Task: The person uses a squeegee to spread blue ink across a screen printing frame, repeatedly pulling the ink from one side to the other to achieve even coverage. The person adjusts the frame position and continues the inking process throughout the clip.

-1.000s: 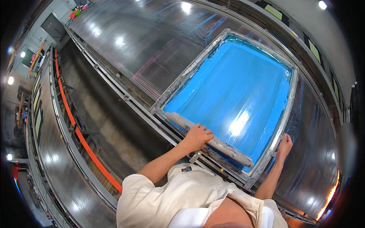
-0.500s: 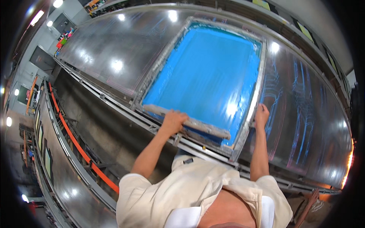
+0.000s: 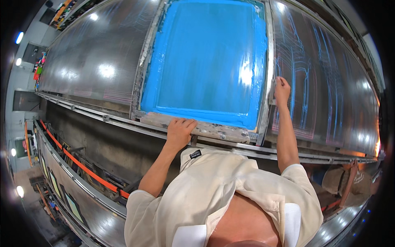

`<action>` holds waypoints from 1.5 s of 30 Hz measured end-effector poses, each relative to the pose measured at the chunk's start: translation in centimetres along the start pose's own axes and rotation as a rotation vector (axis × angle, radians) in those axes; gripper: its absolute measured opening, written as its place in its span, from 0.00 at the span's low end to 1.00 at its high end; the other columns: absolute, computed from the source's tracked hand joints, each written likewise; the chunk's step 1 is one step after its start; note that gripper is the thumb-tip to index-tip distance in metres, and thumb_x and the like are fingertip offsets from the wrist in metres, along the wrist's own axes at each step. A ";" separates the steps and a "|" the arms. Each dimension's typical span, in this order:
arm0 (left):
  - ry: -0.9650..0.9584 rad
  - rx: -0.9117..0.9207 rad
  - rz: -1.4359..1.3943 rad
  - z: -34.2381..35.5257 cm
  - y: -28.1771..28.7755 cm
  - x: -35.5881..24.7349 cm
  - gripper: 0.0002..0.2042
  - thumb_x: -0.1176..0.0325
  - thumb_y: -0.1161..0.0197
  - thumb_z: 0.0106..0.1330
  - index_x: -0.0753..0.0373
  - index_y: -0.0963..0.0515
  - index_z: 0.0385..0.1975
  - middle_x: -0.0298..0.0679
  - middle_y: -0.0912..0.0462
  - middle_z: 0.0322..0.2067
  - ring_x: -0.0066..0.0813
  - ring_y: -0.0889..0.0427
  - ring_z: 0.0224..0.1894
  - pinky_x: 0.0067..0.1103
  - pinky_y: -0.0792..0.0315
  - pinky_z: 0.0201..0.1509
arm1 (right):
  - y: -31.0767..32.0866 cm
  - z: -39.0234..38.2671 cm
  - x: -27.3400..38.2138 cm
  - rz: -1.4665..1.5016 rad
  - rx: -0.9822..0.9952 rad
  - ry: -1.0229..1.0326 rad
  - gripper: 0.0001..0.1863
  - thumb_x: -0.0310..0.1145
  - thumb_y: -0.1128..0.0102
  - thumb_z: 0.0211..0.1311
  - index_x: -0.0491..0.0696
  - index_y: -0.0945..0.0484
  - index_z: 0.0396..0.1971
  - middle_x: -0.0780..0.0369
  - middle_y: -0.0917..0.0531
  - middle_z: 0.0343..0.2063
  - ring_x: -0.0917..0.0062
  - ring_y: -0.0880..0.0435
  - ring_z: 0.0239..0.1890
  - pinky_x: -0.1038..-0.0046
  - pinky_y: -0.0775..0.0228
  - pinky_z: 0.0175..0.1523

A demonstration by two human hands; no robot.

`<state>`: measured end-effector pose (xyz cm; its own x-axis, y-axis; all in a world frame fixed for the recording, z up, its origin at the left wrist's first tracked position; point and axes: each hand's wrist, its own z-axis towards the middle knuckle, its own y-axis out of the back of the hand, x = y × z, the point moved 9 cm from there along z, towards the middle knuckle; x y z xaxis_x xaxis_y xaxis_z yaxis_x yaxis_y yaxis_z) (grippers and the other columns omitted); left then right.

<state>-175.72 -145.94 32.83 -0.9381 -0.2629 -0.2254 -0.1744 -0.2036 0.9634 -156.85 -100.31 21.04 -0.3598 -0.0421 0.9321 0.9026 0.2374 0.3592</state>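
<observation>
A screen-printing frame (image 3: pixel 138 84) lies on the long dark table, its mesh coated with wet blue ink (image 3: pixel 201 61). Across the frame's near end rests a squeegee (image 3: pixel 224 132) with a worn, ink-stained wooden handle. My left hand (image 3: pixel 179 132) is closed over this handle, left of its middle, fingers on top and the palm toward me. Beside the frame's right rail is my right hand (image 3: pixel 282 92), its fingers curled in. Whatever those fingers hold, if anything, is hidden. The squeegee's blade is out of sight under the handle.
The dark printing table (image 3: pixel 94 68) reaches far left and right, with blue and pink lines on its right part. A metal rail (image 3: pixel 107 118) borders its near edge. A second table (image 3: pixel 78 206) with an orange strip (image 3: pixel 88 173) stands behind at left. Another person's arm (image 3: pixel 349 183) shows at right.
My view has turned, so the frame sits straighter and higher. The squeegee has come to the frame's near edge, with my left hand still on it. My right hand stays beside the right rail.
</observation>
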 end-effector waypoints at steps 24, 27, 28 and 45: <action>-0.029 -0.044 0.319 42.1 -6.6 20.9 0.21 0.70 0.33 0.51 0.52 0.20 0.48 0.34 0.17 0.50 0.40 0.20 0.49 0.41 0.31 0.53 | -0.9 -1.3 4.7 -0.482 -0.146 -0.146 0.18 0.45 0.47 0.71 0.44 0.22 0.43 0.47 0.19 0.25 0.53 0.17 0.31 0.57 0.30 0.40; -0.172 -0.317 0.318 50.2 -6.1 24.0 0.09 0.69 0.37 0.56 0.53 0.19 0.37 0.36 0.16 0.39 0.42 0.18 0.43 0.43 0.30 0.50 | -1.3 -1.3 5.3 -0.447 -0.154 -0.089 0.17 0.43 0.46 0.71 0.43 0.22 0.39 0.50 0.22 0.19 0.60 0.22 0.23 0.60 0.33 0.34; -0.157 -0.205 0.250 53.2 -6.5 24.2 0.08 0.68 0.36 0.56 0.52 0.19 0.36 0.38 0.16 0.38 0.43 0.18 0.43 0.43 0.29 0.48 | -1.1 -1.1 5.1 -0.448 -0.170 -0.105 0.16 0.43 0.45 0.71 0.43 0.22 0.38 0.51 0.23 0.18 0.62 0.24 0.22 0.61 0.34 0.33; -0.032 0.187 0.192 55.7 -5.9 24.4 0.13 0.53 0.30 0.57 0.40 0.13 0.43 0.43 0.12 0.36 0.49 0.14 0.41 0.41 0.21 0.46 | -1.2 0.1 3.7 -0.468 -0.155 -0.093 0.18 0.46 0.41 0.69 0.44 0.21 0.33 0.56 0.21 0.20 0.72 0.24 0.23 0.68 0.32 0.34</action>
<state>-214.24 -98.65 29.76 -0.9679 -0.2491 -0.0341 -0.0417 0.0254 0.9988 -159.27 -100.69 24.09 -0.7479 -0.0216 0.6635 0.6611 0.0667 0.7474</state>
